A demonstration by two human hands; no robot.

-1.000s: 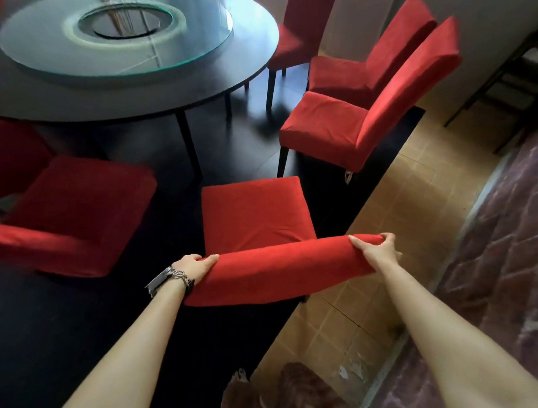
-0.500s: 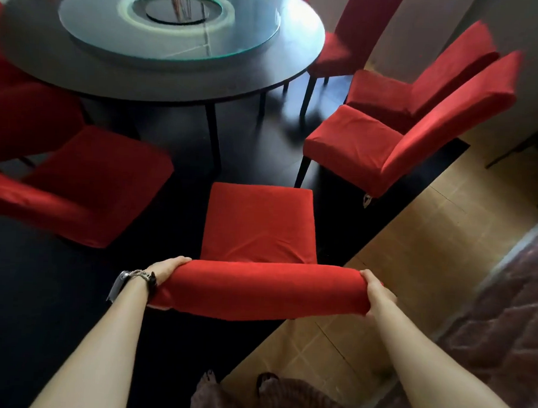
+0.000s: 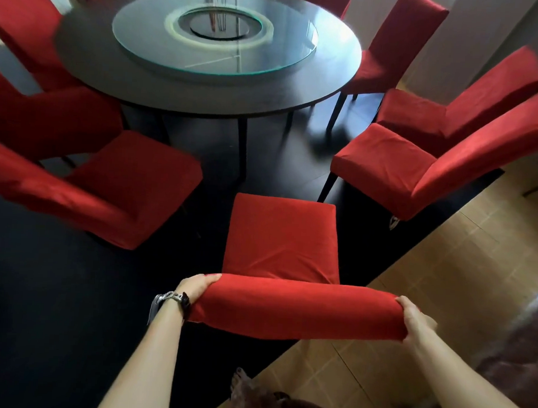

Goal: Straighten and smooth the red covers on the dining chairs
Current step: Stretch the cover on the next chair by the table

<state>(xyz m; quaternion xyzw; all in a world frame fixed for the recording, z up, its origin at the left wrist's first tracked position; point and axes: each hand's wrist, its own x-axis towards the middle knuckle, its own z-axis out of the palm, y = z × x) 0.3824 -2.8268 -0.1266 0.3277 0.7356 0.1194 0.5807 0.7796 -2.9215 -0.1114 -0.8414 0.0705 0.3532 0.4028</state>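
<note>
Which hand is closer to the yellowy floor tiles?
Right. The right hand grips the chair back at its end above the tiles; the left hand grips the other end, above dark floor.

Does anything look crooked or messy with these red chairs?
Mostly tidy. The near chair's seat cover shows creases fanning out by the backrest, whose ends the left hand and right hand grip. A small pale scrap, perhaps a label, hangs under the chair on the right.

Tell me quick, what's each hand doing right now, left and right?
Left hand: closed, holding the left top end of the nearest chair's red cover.
Right hand: closed, holding the right top end of the same cover.
</note>
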